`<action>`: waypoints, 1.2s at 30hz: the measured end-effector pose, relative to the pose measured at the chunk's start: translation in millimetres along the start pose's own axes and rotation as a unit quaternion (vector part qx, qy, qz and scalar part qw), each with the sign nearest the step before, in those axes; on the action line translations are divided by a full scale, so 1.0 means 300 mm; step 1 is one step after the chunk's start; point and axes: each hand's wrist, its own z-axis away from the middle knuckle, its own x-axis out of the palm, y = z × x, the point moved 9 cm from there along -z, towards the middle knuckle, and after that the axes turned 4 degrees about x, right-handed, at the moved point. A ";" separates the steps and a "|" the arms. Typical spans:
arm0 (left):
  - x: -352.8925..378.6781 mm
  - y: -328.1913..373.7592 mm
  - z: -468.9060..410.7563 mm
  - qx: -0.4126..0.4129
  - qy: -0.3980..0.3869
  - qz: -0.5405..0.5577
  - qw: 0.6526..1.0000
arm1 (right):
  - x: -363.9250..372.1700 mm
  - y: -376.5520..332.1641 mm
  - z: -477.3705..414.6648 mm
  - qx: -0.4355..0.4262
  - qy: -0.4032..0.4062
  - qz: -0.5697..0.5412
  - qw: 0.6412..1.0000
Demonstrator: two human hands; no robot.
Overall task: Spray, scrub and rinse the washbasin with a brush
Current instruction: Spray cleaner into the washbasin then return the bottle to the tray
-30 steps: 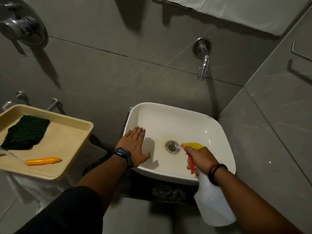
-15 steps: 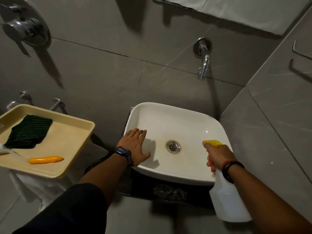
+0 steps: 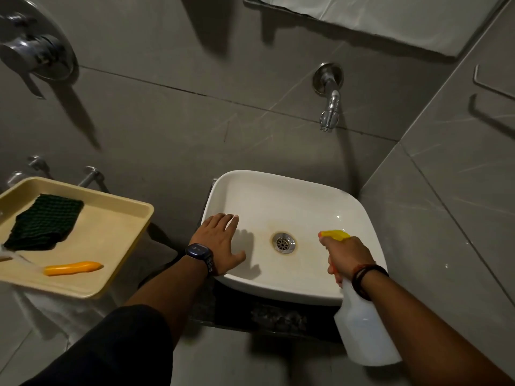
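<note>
The white square washbasin (image 3: 292, 196) sits against the grey tiled wall, with a steel drain (image 3: 283, 242) ringed by a yellowish stain. My left hand (image 3: 220, 243) lies flat and open on the basin's left rim. My right hand (image 3: 347, 253) grips the neck of a white spray bottle (image 3: 365, 327) with a yellow nozzle pointing left over the basin's right half. A brush with an orange handle (image 3: 72, 268) lies in the beige tray (image 3: 111, 246) at left, its head near the tray's left edge.
A chrome tap (image 3: 329, 107) juts from the wall above the basin. A dark green cloth (image 3: 41, 222) lies in the tray. A mixer valve (image 3: 36, 54) is at the upper left, a side wall stands close on the right.
My right hand with the spray bottle swung right from near the drain, then came back a little toward the centre. The left hand stayed on the rim.
</note>
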 end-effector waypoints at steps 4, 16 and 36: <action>0.002 0.001 -0.001 0.003 0.004 -0.003 1.000 | 0.057 0.000 0.008 -0.018 -0.065 -0.004 0.998; -0.001 -0.007 -0.003 -0.001 0.013 0.009 1.000 | -0.018 -0.046 -0.001 -0.028 0.065 -0.056 0.996; -0.120 -1.238 0.683 -0.350 0.117 0.090 0.925 | 1.163 -0.938 0.216 -0.261 -0.060 -0.247 0.931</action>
